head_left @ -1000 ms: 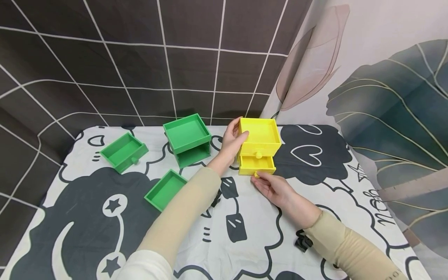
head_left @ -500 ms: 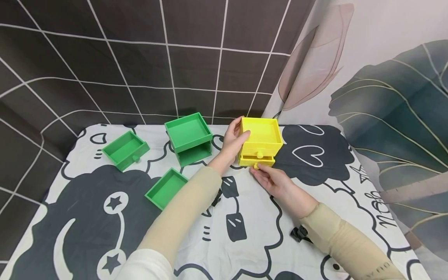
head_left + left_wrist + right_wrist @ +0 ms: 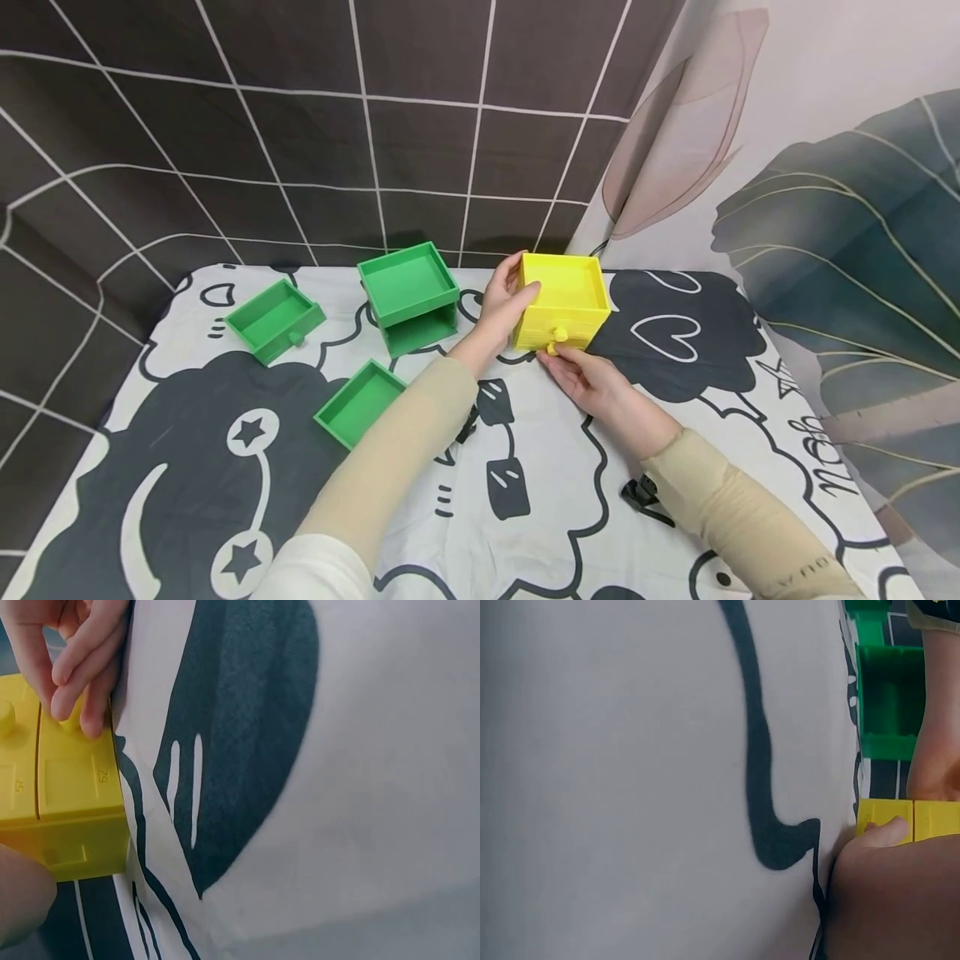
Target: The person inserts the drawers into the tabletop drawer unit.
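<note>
- The yellow box [image 3: 539, 329] stood upright on the cloth-covered counter [image 3: 549, 467], at the right end of the row; its lower drawer [image 3: 75, 776] looked flush with the front above it.
- Right hand [image 3: 595, 390]: fingers closed in a pinch on the lower knob [image 3: 71, 716]. Further pressure could have slid the box backward; a pull during release could have reopened the drawer.
- Left hand [image 3: 501, 307]: thumb over the top rim, fingers along the side wall, closed on the box. Uneven holding force could have twisted the box, and a loosened grip could have left it unbraced.
- Cloth beneath: rucking could have tilted the box.
- Green box [image 3: 414, 312]: stood near on the left, lower bay vacant; a withdrawing left hand could have struck it.
- Near green drawer [image 3: 360, 407]: lay beside the left sleeve [image 3: 397, 446] in the head view; a low sweep could have dragged it.
</note>
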`<state>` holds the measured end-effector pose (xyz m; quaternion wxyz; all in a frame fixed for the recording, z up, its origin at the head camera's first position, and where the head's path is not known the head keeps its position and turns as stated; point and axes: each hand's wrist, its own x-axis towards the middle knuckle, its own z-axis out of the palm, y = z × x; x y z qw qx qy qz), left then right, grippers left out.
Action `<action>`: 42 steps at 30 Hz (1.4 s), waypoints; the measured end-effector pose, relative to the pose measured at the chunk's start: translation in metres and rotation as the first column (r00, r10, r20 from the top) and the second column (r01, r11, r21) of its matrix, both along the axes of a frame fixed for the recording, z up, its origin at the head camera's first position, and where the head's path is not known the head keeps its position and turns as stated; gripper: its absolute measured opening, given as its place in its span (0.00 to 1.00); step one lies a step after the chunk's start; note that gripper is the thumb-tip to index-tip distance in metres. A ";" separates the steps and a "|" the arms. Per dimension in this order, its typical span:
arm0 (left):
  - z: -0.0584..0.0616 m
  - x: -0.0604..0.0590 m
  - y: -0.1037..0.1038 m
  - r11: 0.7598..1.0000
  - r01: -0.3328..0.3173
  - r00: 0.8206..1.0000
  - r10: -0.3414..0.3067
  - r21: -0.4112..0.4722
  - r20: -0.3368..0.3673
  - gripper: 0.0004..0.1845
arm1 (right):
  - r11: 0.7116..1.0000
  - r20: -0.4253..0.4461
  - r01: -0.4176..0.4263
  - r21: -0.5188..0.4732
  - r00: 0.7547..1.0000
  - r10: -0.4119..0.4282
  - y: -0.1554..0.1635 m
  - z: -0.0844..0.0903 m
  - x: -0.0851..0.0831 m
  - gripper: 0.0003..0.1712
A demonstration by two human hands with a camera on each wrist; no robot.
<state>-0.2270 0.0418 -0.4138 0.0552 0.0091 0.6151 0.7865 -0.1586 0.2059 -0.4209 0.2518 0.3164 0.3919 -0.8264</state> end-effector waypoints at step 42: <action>0.034 0.053 -0.070 0.962 0.229 0.960 -0.248 -0.148 -0.128 0.31 | 0.963 -0.340 -0.248 0.109 0.901 0.270 0.010 0.064 0.024 0.14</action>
